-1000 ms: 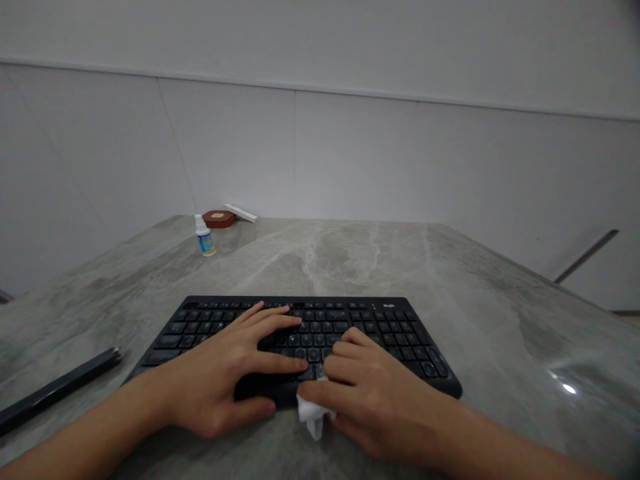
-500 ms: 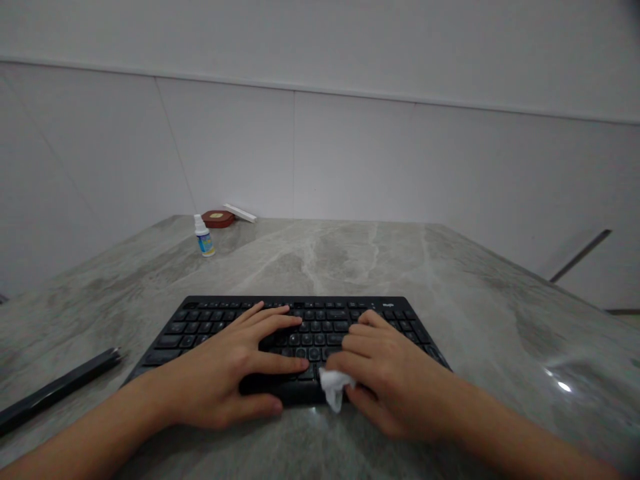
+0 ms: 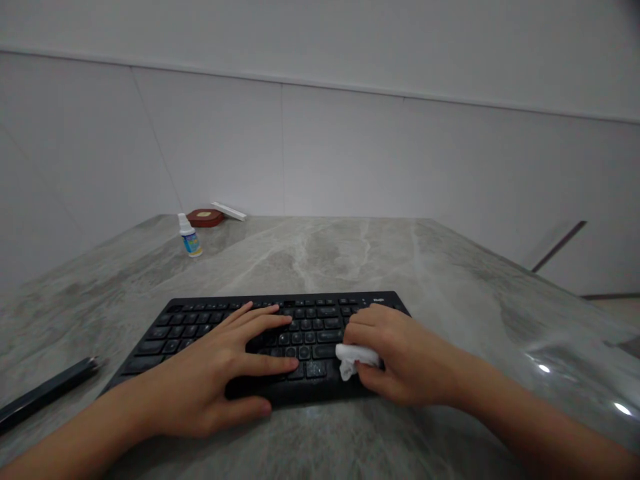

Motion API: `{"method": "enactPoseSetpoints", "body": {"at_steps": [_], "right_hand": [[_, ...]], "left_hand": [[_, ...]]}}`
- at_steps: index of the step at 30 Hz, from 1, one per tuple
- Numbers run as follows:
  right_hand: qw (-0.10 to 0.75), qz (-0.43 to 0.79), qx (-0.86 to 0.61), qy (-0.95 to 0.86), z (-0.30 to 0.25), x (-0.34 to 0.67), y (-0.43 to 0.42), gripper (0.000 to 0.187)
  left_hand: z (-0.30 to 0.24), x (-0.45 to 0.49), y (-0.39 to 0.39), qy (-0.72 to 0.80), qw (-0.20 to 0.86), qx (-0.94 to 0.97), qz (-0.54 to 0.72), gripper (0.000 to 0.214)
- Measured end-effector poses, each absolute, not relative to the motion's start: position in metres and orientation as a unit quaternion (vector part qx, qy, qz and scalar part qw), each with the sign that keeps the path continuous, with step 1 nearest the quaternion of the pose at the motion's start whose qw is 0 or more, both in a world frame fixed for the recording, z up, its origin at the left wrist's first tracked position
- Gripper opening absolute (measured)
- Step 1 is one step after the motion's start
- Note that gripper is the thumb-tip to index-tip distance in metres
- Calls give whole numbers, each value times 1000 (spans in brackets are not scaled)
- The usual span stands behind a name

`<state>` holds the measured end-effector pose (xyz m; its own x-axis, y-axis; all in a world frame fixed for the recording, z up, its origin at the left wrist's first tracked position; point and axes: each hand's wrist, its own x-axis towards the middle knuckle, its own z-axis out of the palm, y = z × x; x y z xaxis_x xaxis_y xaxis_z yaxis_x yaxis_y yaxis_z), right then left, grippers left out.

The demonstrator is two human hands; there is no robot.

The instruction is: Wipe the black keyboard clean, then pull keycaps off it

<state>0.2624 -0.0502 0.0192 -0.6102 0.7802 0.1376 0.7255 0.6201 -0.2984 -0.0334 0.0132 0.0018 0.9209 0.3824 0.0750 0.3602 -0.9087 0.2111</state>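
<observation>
R hand (image 3: 393,350) nearer kbd (image 3: 306,337) logo (image 3: 379,300), illegible

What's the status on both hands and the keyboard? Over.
Left hand spread on black keyboard; right hand gripping crumpled white wipe at keyboard's right side; white-capped bottle standing beyond, out of the way.

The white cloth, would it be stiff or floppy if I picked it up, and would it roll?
Probably floppy: the white cloth bunches into soft folds where it pokes out of the right hand. It's likely light, being small enough for that hand to cover part of it. It probably wouldn't roll well, because its crumpled shape looks uneven.
</observation>
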Motion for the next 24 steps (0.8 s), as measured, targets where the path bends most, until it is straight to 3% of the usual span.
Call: {"method": "enactPoseSetpoints", "body": {"at_steps": [9,24], "right_hand": [[115,51,-451,-884,18,265,-48,9],[112,35,-372,-921,9,266,-48,8]], "left_hand": [[4,-32,14,184,81,978,53,58],[3,-32,14,181,94,976,74,58]]}}
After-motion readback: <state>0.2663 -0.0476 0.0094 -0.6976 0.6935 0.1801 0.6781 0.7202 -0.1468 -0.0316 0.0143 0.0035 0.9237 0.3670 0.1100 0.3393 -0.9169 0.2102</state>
